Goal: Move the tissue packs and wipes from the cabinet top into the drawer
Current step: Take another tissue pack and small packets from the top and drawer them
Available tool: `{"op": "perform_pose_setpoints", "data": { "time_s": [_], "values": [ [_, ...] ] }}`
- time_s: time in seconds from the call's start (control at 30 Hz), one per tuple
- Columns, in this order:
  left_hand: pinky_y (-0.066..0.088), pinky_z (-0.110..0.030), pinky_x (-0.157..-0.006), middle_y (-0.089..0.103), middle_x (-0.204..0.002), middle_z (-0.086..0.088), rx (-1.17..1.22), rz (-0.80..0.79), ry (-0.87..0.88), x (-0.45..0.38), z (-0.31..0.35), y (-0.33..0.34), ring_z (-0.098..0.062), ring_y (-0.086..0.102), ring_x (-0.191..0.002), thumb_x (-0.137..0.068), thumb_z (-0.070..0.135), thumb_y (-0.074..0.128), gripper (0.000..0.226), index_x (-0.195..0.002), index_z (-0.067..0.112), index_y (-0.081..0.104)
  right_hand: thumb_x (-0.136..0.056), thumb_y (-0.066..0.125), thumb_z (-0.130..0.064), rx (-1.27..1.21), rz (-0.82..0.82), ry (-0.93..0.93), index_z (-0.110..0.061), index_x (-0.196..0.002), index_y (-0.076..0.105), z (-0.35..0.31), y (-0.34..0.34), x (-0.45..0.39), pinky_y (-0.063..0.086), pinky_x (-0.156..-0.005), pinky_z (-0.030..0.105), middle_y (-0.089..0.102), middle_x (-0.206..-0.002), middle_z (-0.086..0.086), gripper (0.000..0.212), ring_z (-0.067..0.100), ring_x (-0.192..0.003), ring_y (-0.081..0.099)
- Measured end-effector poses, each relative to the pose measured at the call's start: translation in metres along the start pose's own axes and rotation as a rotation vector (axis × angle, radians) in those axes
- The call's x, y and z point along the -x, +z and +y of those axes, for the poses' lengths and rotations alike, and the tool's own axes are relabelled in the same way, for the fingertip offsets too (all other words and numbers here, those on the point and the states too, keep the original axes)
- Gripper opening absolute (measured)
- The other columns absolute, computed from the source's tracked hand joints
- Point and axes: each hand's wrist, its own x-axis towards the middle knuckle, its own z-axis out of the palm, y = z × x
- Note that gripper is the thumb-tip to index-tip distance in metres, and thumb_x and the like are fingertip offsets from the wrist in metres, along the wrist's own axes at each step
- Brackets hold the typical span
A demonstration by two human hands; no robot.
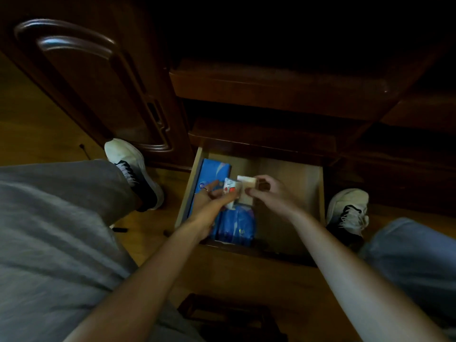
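2 small tissue packs over the open drawer (318,193): white/red pack (230,191) pinched by left hand (212,197), beige pack (246,191) gripped by right hand (267,191), packs touching. 2 blue packs lie in drawer: one (213,175) at left wall, one (237,224) near front. 2 white sneakers flank drawer.

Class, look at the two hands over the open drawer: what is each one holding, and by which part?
The left hand pinches a small white pack by its near left edge. The right hand grips a beige pack at its right end.
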Motion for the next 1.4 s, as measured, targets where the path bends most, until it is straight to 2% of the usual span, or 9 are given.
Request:
{"op": "perform_pose_setpoints", "data": {
  "time_s": [0.23, 0.43, 0.53, 0.67, 0.8, 0.93, 1.13, 1.3, 1.4],
  "values": [
    [0.055, -0.032, -0.083, 0.067, -0.121, -0.003, -0.121, 0.065, -0.035, -0.013, -0.009, -0.003, -0.017, 0.065, -0.107, -0.08, 0.025, 0.08, 0.054, -0.128, 0.016, 0.06, -0.094, 0.068, -0.031, -0.082, -0.092, -0.063, -0.035, -0.118, 0.061, 0.001, 0.012, 0.005, 0.057, -0.069, 0.018, 0.07, -0.113, -0.006, 0.026, 0.002, -0.093, 0.071],
    [0.055, -0.014, -0.062, 0.073, -0.108, 0.001, -0.206, 0.077, 0.099, -0.019, -0.017, 0.001, 0.001, 0.071, -0.083, -0.081, 0.026, 0.08, 0.044, -0.121, 0.018, 0.064, -0.097, 0.063, -0.03, -0.013, -0.104, -0.093, -0.039, -0.127, 0.057, 0.003, 0.009, 0.009, 0.058, -0.072, 0.02, 0.068, -0.118, -0.007, 0.032, 0.003, -0.1, 0.069],
    [0.06, -0.028, -0.077, 0.072, -0.108, 0.006, -0.468, 0.134, 0.232, -0.022, -0.02, 0.001, -0.004, 0.07, -0.09, -0.079, 0.033, 0.081, 0.051, -0.124, 0.017, 0.063, -0.1, 0.056, -0.038, -0.025, -0.119, -0.029, -0.04, -0.113, 0.061, 0.0, 0.011, 0.01, 0.057, -0.07, 0.018, 0.07, -0.11, -0.006, 0.014, 0.007, -0.094, 0.072],
    [0.059, -0.031, -0.077, 0.067, -0.088, 0.021, -0.754, 0.082, 0.388, -0.022, -0.024, 0.014, 0.001, 0.067, -0.085, -0.078, 0.048, 0.078, 0.047, -0.116, 0.024, 0.068, -0.087, 0.067, -0.061, 0.078, -0.06, 0.0, -0.037, -0.106, 0.061, -0.001, 0.008, 0.012, 0.055, -0.063, 0.013, 0.07, -0.103, -0.011, 0.031, -0.002, -0.086, 0.07],
    [0.056, -0.033, -0.09, 0.068, -0.112, 0.015, -0.68, -0.115, 0.275, -0.027, -0.029, 0.024, -0.009, 0.066, -0.107, -0.078, 0.046, 0.078, 0.054, -0.126, 0.025, 0.063, -0.089, 0.071, -0.048, 0.172, 0.048, 0.045, -0.035, -0.104, 0.061, 0.007, -0.018, 0.01, 0.06, -0.077, 0.028, 0.069, -0.104, -0.009, 0.022, 0.006, -0.091, 0.068],
    [0.049, -0.036, -0.097, 0.063, -0.127, 0.006, -0.704, -0.017, 0.206, -0.036, -0.038, 0.013, -0.012, 0.058, -0.114, -0.087, 0.044, 0.071, 0.057, -0.137, 0.021, 0.055, -0.094, 0.067, -0.042, 0.431, 0.121, 0.069, -0.02, -0.136, 0.052, 0.022, -0.057, 0.009, 0.05, -0.072, 0.017, 0.056, -0.114, -0.012, 0.05, 0.001, -0.096, 0.058],
    [0.052, -0.039, -0.095, 0.064, -0.128, -0.004, -1.122, -0.121, 0.188, -0.04, -0.062, -0.006, -0.021, 0.061, -0.115, -0.095, 0.041, 0.063, 0.045, -0.135, 0.019, 0.057, -0.102, 0.059, -0.016, 0.485, -0.218, 0.405, -0.003, -0.153, 0.029, 0.08, -0.053, 0.002, 0.046, -0.096, 0.032, 0.044, -0.151, 0.015, 0.061, 0.029, -0.134, 0.048],
    [0.052, -0.037, -0.091, 0.062, -0.128, -0.006, -1.364, -0.239, 0.185, -0.037, -0.082, -0.023, -0.022, 0.061, -0.113, -0.095, 0.038, 0.061, 0.04, -0.133, 0.024, 0.057, -0.101, 0.06, -0.02, 0.635, -0.316, 0.492, -0.011, -0.151, 0.036, 0.108, -0.039, -0.006, 0.041, -0.109, 0.042, 0.042, -0.154, 0.015, 0.056, 0.031, -0.137, 0.044],
    [0.05, -0.036, -0.092, 0.063, -0.129, -0.006, -1.382, -0.256, 0.159, -0.039, -0.091, -0.023, -0.023, 0.06, -0.115, -0.096, 0.036, 0.06, 0.038, -0.133, 0.026, 0.057, -0.101, 0.056, -0.025, 0.945, -0.351, 0.507, -0.017, -0.148, 0.044, 0.101, -0.051, -0.008, 0.044, -0.103, 0.042, 0.044, -0.152, 0.016, 0.049, 0.035, -0.131, 0.048]
  ]
}}
